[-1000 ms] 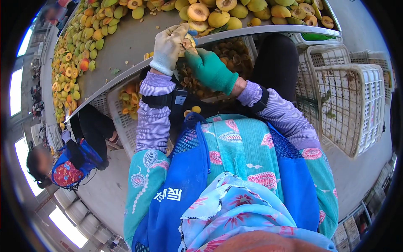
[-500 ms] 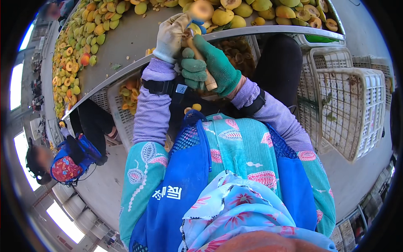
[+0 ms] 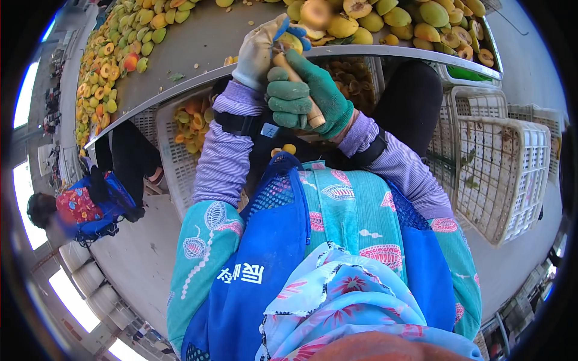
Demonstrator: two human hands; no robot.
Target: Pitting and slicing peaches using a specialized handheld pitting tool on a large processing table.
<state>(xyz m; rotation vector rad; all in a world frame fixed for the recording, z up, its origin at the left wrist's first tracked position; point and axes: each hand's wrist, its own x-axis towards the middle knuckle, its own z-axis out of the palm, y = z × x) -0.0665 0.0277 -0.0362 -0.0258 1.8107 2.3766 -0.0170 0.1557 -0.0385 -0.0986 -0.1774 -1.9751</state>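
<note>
My left hand (image 3: 255,55), in a white glove with blue fingertips, is closed around a yellow peach (image 3: 291,42) over the table's near edge. My right hand (image 3: 322,93), in a green glove, grips the wooden handle (image 3: 314,114) of a small hand tool. The tool's working end meets the peach, but its shape is hidden between the gloves. Beyond my hands, cut peach halves (image 3: 356,8) and whole peaches (image 3: 433,13) lie heaped on the metal table (image 3: 198,42).
Below the table edge, a crate (image 3: 171,157) of orange-yellow fruit pieces stands left of my legs. Brown scraps (image 3: 355,78) fill another container under my hands. White plastic crates (image 3: 503,174) stand at right. At left sits a co-worker (image 3: 99,201) in a blue vest.
The whole view has shifted slightly, with table and crates lower at the right. Both hands keep the same holds on peach and tool. The co-worker at left has turned and drawn an arm in.
</note>
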